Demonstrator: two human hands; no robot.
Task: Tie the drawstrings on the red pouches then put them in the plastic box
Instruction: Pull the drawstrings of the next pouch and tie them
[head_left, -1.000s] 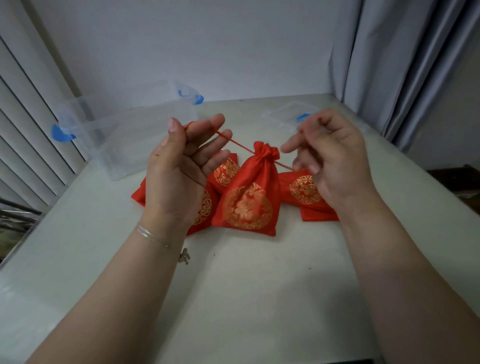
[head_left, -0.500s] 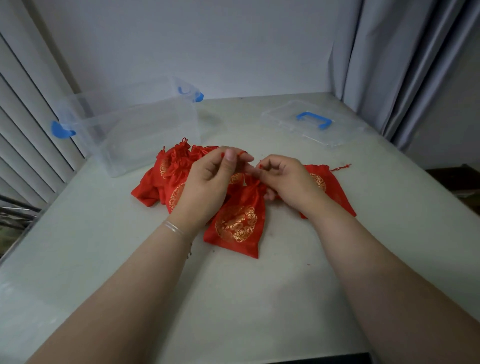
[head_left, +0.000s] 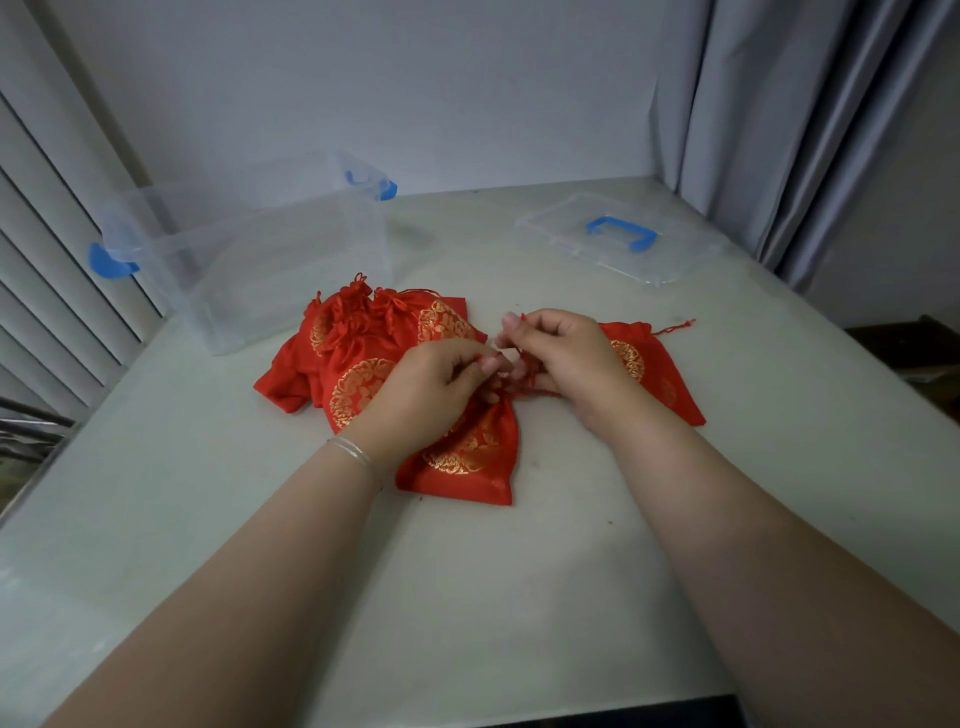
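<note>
Left hand (head_left: 431, 384) and right hand (head_left: 563, 358) grip pinching drawstring (head_left: 524, 371), knot hidden; pouch (head_left: 467, 457) mouth covered

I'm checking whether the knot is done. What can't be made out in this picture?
Head view:
- The drawstring at the front pouch's neck: both hands' fingers cover it, so the knot's state is unknown.
- Pouches in the left pile: overlapping, uncountable.
- Right pouch: partly behind the right hand.
- Left hand's fingertip grip: turned away.

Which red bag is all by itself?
The red pouch lying beyond the right hand; the others sit bunched together left of it.
</note>
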